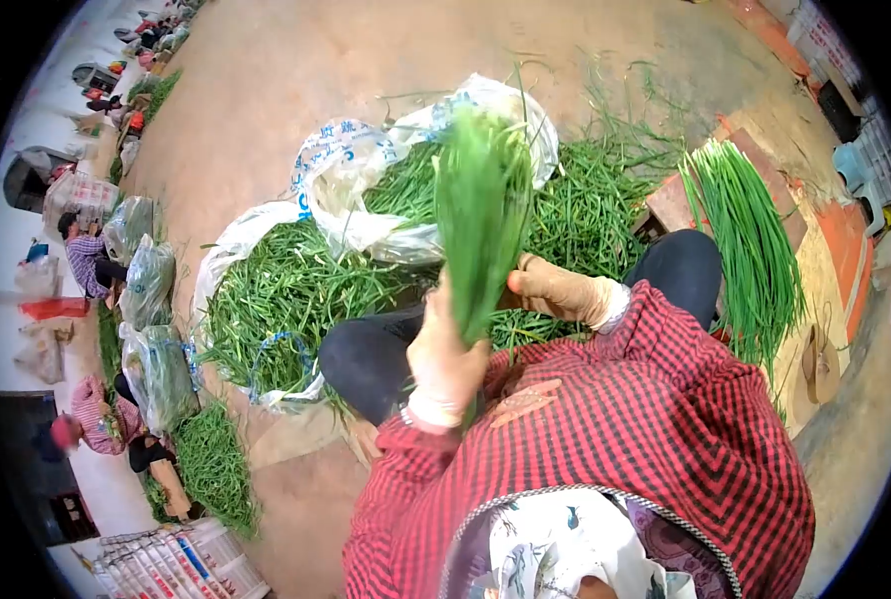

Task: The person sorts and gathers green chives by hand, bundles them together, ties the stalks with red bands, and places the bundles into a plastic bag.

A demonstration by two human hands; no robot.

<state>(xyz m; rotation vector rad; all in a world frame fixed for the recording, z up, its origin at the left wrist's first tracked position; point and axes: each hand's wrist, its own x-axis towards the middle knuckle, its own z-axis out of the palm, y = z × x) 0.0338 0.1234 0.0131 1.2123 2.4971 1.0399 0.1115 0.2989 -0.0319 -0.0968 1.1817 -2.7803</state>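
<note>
My left hand [447, 361], in a pale glove, is wrapped round the lower part of a bunch of garlic chives [480, 200]. The bunch stands upright before me, its upper end blurred by motion. Beside it on the right is my gloved right hand [562, 290], its fingers curled in at the bunch's edge; what they pinch, if anything, is hidden. Behind the bunch, a white plastic bag [350, 180] holds more greens. Loose green leaves [296, 285] fill an open bag at the left, and a heap of leaves [595, 210] lies behind my right hand.
A neat pile of long chives [750, 245] lies on a board at my right. My knees [370, 364] flank the work. Along the left wall, other people [91, 255] sit among filled clear bags [156, 369] and greens. White crates [171, 564] stand at lower left.
</note>
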